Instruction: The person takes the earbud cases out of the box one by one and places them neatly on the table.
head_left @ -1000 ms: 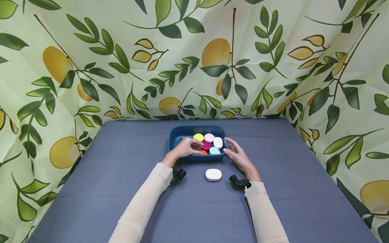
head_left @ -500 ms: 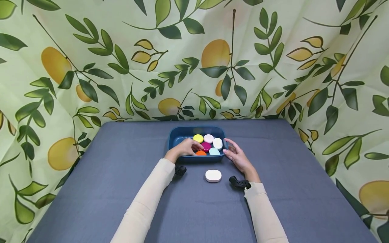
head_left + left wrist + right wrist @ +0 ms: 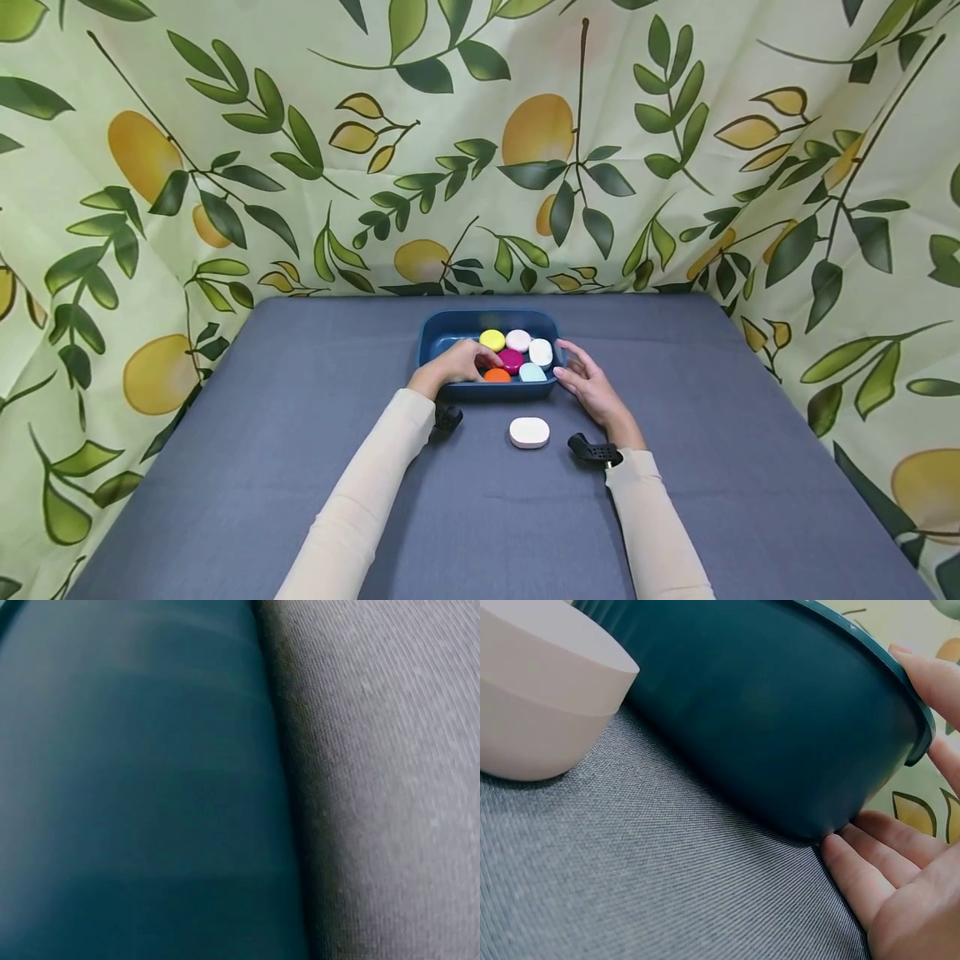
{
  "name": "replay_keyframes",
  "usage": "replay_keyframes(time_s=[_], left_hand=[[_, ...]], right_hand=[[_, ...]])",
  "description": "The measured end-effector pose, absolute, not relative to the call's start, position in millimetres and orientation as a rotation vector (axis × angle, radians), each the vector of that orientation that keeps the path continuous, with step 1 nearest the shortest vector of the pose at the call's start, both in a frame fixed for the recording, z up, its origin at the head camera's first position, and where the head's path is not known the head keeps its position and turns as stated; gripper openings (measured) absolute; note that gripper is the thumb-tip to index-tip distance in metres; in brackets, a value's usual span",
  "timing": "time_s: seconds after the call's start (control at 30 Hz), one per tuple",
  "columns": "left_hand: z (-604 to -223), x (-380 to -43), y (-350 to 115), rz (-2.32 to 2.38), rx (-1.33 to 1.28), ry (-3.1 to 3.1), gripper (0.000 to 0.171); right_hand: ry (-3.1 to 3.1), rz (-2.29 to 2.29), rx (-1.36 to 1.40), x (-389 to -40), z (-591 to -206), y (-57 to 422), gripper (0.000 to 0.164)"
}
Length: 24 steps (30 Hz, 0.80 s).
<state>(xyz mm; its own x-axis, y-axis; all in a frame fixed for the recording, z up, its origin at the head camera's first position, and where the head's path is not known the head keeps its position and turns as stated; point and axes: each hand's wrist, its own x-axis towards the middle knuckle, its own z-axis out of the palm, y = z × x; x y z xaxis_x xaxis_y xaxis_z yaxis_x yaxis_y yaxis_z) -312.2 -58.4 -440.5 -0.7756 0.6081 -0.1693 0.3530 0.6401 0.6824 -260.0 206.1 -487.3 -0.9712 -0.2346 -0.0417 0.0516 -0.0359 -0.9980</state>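
Observation:
A dark blue box (image 3: 510,392) stands near the back of the table. My left hand (image 3: 453,365) reaches over its near wall, fingers bent down inside, with thumb and fingertips apart beside an orange round piece (image 3: 497,377). Next to that lie a magenta (image 3: 512,361) and a pale blue piece (image 3: 532,372). Behind are a yellow (image 3: 492,340), a pale pink (image 3: 517,340) and a white piece (image 3: 540,352). My right hand (image 3: 590,387) touches the box's right end. In the right wrist view its fairly straight fingers (image 3: 862,877) meet the lower corner, another digit at the rim.
A white oval lidded container (image 3: 529,433) sits on the grey-blue tablecloth (image 3: 510,517) in front of the box, between my forearms. A fruit-and-leaf patterned curtain (image 3: 465,100) hangs behind the table. The left wrist view is filled by the box wall (image 3: 150,780) and cloth.
My left hand has drawn slightly back from the orange piece, which shows more fully inside the box. The right hand stays at the box's end.

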Motion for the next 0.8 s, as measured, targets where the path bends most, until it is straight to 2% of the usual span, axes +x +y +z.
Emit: replay_keyframes(time_s=[0.23, 0.5, 0.8], left_hand=[[-437.6, -312.3, -59.8, 0.960, 0.699, 2.510, 0.033], [-439.1, -313.5, -61.0, 0.861, 0.722, 2.469, 0.039], [-440.8, -314.2, -59.8, 0.821, 0.734, 2.531, 0.038]], right_hand=[[2.040, -2.113, -0.199, -260.7, -486.5, 206.8, 0.060], [2.033, -2.104, -0.187, -261.0, -487.0, 207.4, 0.060], [2.036, -2.098, -0.172, -259.6, -486.0, 207.0, 0.061]])
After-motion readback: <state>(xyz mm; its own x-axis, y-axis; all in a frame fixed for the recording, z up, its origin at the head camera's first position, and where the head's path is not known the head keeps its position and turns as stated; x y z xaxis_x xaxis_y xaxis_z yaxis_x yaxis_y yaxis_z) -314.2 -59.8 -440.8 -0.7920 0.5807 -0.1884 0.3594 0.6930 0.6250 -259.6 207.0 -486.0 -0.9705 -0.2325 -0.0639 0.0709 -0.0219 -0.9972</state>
